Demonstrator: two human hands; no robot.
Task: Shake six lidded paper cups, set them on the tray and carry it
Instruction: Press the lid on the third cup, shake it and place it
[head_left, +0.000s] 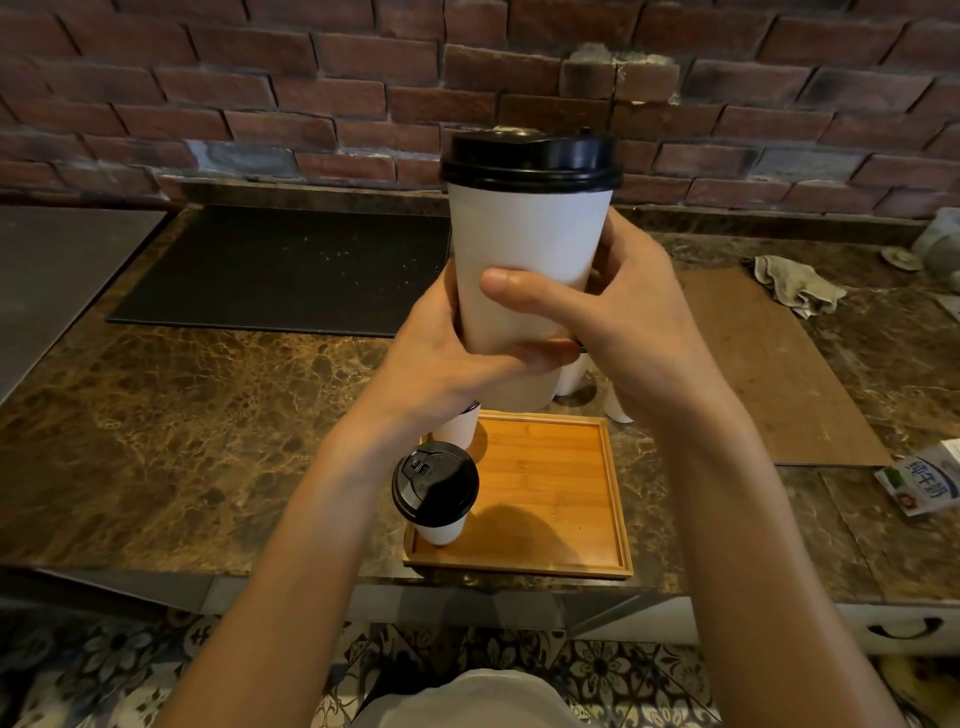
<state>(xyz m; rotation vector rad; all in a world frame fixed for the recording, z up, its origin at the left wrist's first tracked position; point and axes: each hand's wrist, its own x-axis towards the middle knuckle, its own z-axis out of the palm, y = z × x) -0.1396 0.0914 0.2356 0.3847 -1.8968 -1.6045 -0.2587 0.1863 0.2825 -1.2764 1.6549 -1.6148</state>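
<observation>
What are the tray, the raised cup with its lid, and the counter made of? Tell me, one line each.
The tray looks like wood, likely bamboo: warm orange, fine straight grain, slight sheen.
The raised cup looks like matte white paper, going by its dull, plain wall. Its lid is probably black plastic: glossy, with moulded ridges.
The counter is polished brown stone or a marble-look surface, with pale veins and soft reflections.

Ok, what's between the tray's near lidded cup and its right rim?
Nothing: the head view shows bare wood between the lidded cup and the tray rim.
</observation>
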